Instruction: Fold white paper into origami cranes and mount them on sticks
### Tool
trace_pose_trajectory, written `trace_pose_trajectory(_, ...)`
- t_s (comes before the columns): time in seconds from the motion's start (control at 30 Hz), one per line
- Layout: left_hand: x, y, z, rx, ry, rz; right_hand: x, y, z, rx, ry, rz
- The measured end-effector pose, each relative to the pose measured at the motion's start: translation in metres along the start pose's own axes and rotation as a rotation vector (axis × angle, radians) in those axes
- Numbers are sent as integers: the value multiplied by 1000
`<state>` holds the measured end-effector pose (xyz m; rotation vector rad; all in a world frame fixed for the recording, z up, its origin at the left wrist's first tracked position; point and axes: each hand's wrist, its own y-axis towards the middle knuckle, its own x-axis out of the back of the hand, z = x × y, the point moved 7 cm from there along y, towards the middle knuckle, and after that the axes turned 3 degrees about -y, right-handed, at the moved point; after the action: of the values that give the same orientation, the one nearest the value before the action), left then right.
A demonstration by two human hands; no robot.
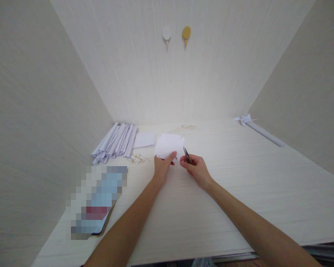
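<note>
My left hand [162, 166] pinches the lower edge of a small white paper sheet [168, 145], held just above the pale wooden table [239, 193]. My right hand [197, 170] is closed around small scissors [187, 155], whose blades point up at the paper's right edge. Both hands are close together near the table's middle.
A bundle of rolled white paper sticks [116, 142] lies at the back left, with a flat white sheet [144, 139] and small pale bits [138, 158] beside it. A paper pinwheel on a stick [255, 128] lies at the right wall. A blurred flat object [96, 202] sits front left.
</note>
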<state>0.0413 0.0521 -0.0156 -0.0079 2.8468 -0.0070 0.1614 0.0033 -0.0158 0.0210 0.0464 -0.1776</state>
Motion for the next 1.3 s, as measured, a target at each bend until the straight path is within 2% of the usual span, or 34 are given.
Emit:
trace_pose_trajectory(0.3, -3, -2, -5, -37, 55, 27, 0, -1, 6, 52, -121, -27)
trace_pose_trajectory(0.7, -6, -2, -3, -47, 71, 72, 3, 0, 6, 50, -91, -66)
trace_pose_trajectory(1.3, -7, -2, 3, 4, 22, 108, 3, 1, 4, 50, -111, -46)
